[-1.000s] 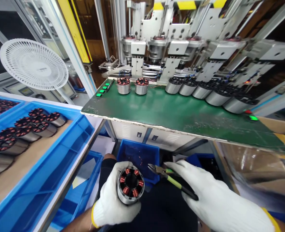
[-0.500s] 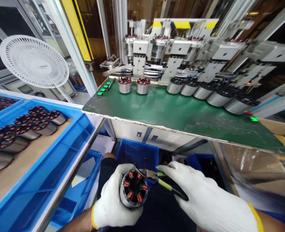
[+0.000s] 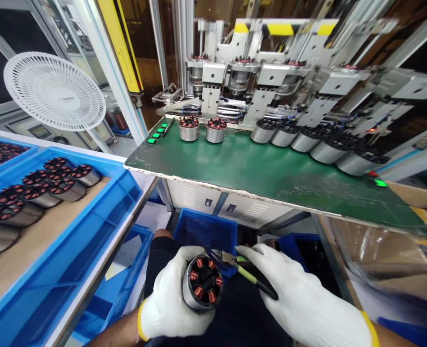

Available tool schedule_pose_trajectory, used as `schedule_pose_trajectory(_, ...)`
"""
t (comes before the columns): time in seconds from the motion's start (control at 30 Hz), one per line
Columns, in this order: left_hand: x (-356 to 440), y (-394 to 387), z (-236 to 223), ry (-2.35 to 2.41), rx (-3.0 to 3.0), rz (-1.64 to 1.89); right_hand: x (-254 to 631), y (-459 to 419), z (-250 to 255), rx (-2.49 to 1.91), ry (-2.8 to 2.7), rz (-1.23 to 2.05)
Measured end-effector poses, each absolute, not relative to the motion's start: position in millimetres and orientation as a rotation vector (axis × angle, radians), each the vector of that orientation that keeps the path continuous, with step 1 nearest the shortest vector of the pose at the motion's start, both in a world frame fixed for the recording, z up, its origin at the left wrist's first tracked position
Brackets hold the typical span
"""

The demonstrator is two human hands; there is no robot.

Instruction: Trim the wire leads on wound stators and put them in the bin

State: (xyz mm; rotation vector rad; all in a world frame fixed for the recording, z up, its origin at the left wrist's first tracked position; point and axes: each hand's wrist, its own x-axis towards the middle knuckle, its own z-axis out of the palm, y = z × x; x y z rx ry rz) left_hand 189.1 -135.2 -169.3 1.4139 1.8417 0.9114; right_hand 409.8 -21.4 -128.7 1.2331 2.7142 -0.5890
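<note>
My left hand (image 3: 170,301), in a white glove, is closed round a steel motor stator (image 3: 202,288) with copper windings, its open face turned up toward me. My right hand (image 3: 300,299), also gloved, grips green-handled wire cutters (image 3: 239,270). The cutter tips touch the stator's top rim. Both hands sit low in the view, above my dark lap and a small blue bin (image 3: 206,236).
A green bench (image 3: 256,168) ahead carries two wound stators (image 3: 202,129) and a row of unwound ones (image 3: 307,142) under a winding machine (image 3: 271,77). A blue tray (image 3: 68,250) with several stators lies at left. A white fan (image 3: 54,91) stands behind it.
The cutters moved left from beside the stator to its top rim. My left hand tilted the stator slightly to the right.
</note>
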Motion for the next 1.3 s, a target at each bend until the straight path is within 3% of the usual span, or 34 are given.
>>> schedule_pose_trajectory(0.17,191,-138,-173,1.846,1.413,0.89,408,-26,-133,1.175,2.757,-0.415)
schedule_pose_trajectory(0.9,192,-135,-172,1.848,1.408,0.814,398,-29,-139,1.08,2.8,-0.52)
schedule_pose_trajectory(1.13,192,-128,-159,1.879,1.245,0.671,393,-9,-147,1.032,2.854,0.182)
schedule_pose_trajectory(1.3,190,-130,-159,1.899,1.119,0.698,392,10,-141,0.893,2.973,0.277)
